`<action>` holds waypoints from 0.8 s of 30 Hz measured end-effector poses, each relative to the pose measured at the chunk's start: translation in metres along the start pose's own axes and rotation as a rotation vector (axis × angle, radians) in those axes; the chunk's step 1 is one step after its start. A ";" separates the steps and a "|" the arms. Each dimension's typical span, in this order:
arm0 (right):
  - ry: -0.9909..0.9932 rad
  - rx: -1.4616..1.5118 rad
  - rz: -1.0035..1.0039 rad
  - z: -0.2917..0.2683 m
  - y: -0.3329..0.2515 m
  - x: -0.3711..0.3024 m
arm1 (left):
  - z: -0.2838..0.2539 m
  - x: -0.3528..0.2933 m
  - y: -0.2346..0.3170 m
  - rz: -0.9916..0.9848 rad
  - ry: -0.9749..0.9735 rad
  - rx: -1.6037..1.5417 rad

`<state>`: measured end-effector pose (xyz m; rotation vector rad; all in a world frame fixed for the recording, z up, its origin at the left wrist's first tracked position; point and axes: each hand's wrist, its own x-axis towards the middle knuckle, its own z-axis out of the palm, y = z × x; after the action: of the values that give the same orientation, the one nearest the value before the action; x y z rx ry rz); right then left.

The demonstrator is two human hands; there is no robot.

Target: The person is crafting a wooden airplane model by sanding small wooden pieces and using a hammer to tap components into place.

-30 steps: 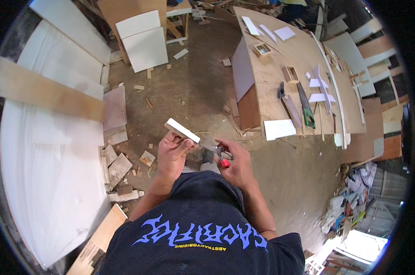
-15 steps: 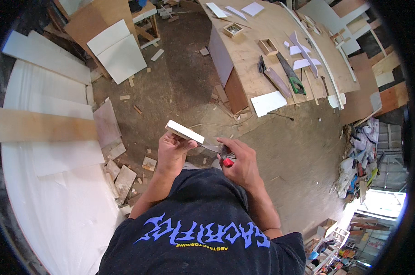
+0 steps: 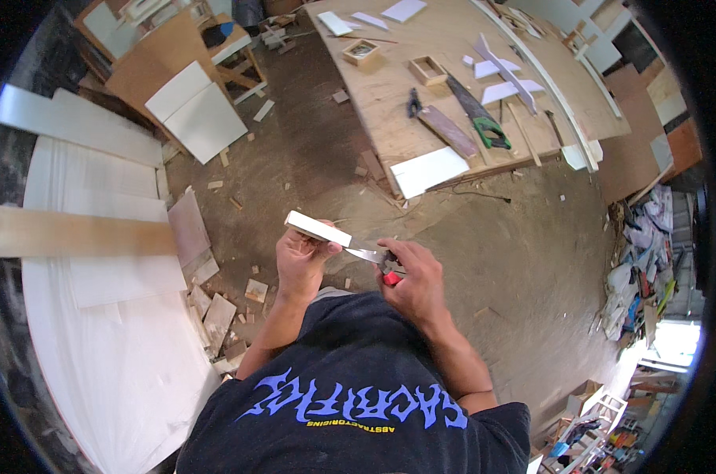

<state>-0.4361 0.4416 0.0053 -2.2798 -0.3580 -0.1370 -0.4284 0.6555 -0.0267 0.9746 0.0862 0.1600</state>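
My left hand (image 3: 300,261) pinches a small white-faced wooden piece (image 3: 318,227) between thumb and fingers, in front of my body. The piece slants down to the right, and its underside is mostly hidden by the hand. My right hand (image 3: 413,276) is closed on a bladed hand tool (image 3: 366,254) with bright metal and a red-and-black grip. Its blade reaches left to the lower right end of the piece. The fingers cover much of the tool, so I cannot tell its exact kind.
A plywood workbench (image 3: 358,95) ahead bears a green-handled saw (image 3: 476,114), small wooden boxes (image 3: 428,70) and white cut pieces. White panels (image 3: 109,261) stand at the left. Wood scraps (image 3: 220,320) litter the floor there. Bags (image 3: 631,276) are piled at the right.
The view has shifted slightly, so the bench appears further left. Both hands keep their hold. The tool's blade now shows more brightly beneath the end of the white piece.
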 end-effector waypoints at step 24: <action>0.009 0.190 0.271 -0.182 0.203 0.006 | 0.231 0.066 -0.164 -0.207 -0.154 0.248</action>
<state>-0.3668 0.1788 -0.0159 -2.1146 -0.0516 0.0247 -0.3140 0.3879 -0.0328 1.2146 0.0654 -0.1188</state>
